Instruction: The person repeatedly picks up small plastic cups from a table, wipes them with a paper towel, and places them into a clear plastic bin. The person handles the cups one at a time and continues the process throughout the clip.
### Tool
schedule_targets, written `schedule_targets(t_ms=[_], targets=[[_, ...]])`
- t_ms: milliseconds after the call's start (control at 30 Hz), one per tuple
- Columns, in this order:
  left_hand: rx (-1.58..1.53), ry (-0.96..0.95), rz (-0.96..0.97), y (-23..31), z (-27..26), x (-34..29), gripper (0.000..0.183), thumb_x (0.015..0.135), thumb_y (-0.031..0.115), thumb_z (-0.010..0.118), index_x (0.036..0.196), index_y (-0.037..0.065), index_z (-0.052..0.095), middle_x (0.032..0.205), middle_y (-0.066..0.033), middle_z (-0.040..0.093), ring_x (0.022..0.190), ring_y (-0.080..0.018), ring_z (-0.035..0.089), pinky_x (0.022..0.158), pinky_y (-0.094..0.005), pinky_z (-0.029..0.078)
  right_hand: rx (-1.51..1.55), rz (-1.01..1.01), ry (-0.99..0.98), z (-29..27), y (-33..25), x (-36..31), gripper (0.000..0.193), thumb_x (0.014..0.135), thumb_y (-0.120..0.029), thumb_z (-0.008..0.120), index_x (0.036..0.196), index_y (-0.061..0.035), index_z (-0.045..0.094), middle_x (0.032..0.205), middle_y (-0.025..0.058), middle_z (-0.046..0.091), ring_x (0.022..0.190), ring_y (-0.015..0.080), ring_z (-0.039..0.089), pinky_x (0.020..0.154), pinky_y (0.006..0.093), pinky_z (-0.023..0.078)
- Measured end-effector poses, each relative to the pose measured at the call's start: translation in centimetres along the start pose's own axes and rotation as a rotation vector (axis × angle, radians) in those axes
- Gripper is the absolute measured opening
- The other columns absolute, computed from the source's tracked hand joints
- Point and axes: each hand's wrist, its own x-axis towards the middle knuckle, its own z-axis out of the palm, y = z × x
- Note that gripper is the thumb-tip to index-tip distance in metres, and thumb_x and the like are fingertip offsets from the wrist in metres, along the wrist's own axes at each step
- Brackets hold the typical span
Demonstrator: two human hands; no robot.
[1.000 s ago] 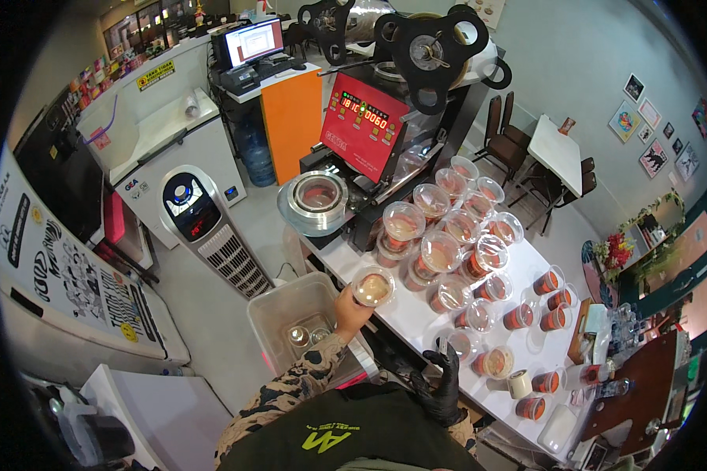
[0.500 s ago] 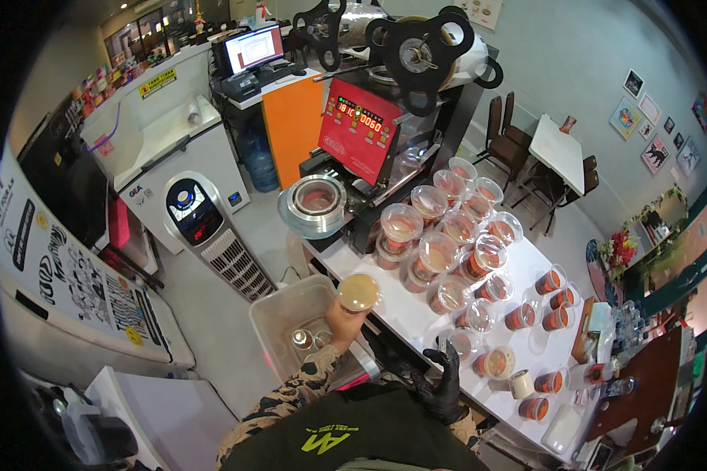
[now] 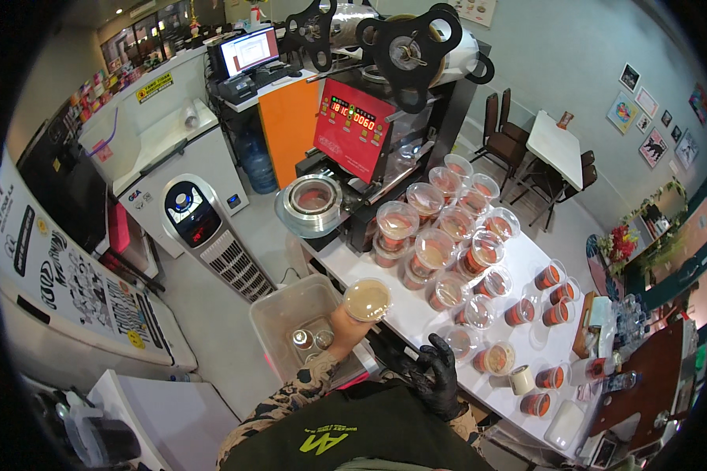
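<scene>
My left hand point(image 3: 347, 328) is wrapped around a clear plastic cup point(image 3: 368, 298) of tan, milky drink, held upright beside the white table's near edge. A black glove covers my right hand point(image 3: 438, 381), its fingers apart and nothing visible in them, close to my body. Many filled plastic cups point(image 3: 434, 250) with red printing crowd the table point(image 3: 428, 328), some of them stacked. One cup point(image 3: 496, 359) with pale drink stands nearest my right hand, next to a cream-coloured roll point(image 3: 521, 380). The red cup sealing machine point(image 3: 352, 129) has its round cup holder point(image 3: 313, 196) slid out, with a cup apparently inside.
Below my left hand sits a translucent plastic bin point(image 3: 269, 315) with shiny round items inside. A tower air cooler point(image 3: 220, 243) and a white chest freezer point(image 3: 133, 188) are on the left. Smaller groups of cups point(image 3: 558, 314) line the table's right part.
My left hand has moved slightly right with the cup, toward the table. The fingers of my right hand have spread, and the small pale thing at their tips no longer shows.
</scene>
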Motion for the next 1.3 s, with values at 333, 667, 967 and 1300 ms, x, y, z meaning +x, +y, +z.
schedule_targets(t_ms=[333,667,967,1300], targets=[[-0.596,-0.434,-0.372,3.2,-0.5,0.1,0.089,0.076,0.024,0.091,0.146,0.001,0.040,0.141,-0.0119,0.056,0.130,-0.0215,0.054,0.111,-0.0395,0.043,0.336,0.165,-0.044,1.1,2.0,-0.1,0.029,0.085,0.003,0.073,0.112,-0.0034,0.064,0.147,0.0179,0.044,0.132,0.0306,0.052,0.104,0.0434,0.048],[-0.639,-0.536,-0.429,5.4,0.0,-1.6,0.086,0.080,0.027,0.087,0.146,0.001,0.039,0.139,-0.0104,0.057,0.129,-0.0196,0.053,0.111,-0.0373,0.041,0.762,0.122,0.163,3.3,1.0,0.6,0.034,0.083,0.002,0.076,0.115,-0.0031,0.065,0.143,0.0161,0.047,0.134,0.0294,0.047,0.110,0.0423,0.042],[-0.609,-0.625,-0.368,6.0,0.5,-2.9,0.088,0.071,0.017,0.092,0.143,0.000,0.045,0.136,-0.0078,0.059,0.124,-0.0166,0.056,0.108,-0.0357,0.044,0.003,-0.034,0.207,1.5,-0.9,1.8,0.031,0.073,-0.016,0.087,0.089,-0.0022,0.064,0.137,0.0233,0.052,0.126,0.0377,0.052,0.103,0.0464,0.045],[-0.597,-0.552,-0.260,6.0,0.7,-4.5,0.092,0.061,0.014,0.094,0.140,-0.001,0.048,0.132,-0.0084,0.061,0.122,-0.0173,0.057,0.109,-0.0362,0.044,-0.246,-0.085,0.198,1.2,-1.2,1.1,0.072,0.066,-0.033,0.091,0.121,-0.0016,0.058,0.140,0.0240,0.048,0.128,0.0388,0.051,0.105,0.0489,0.042]])
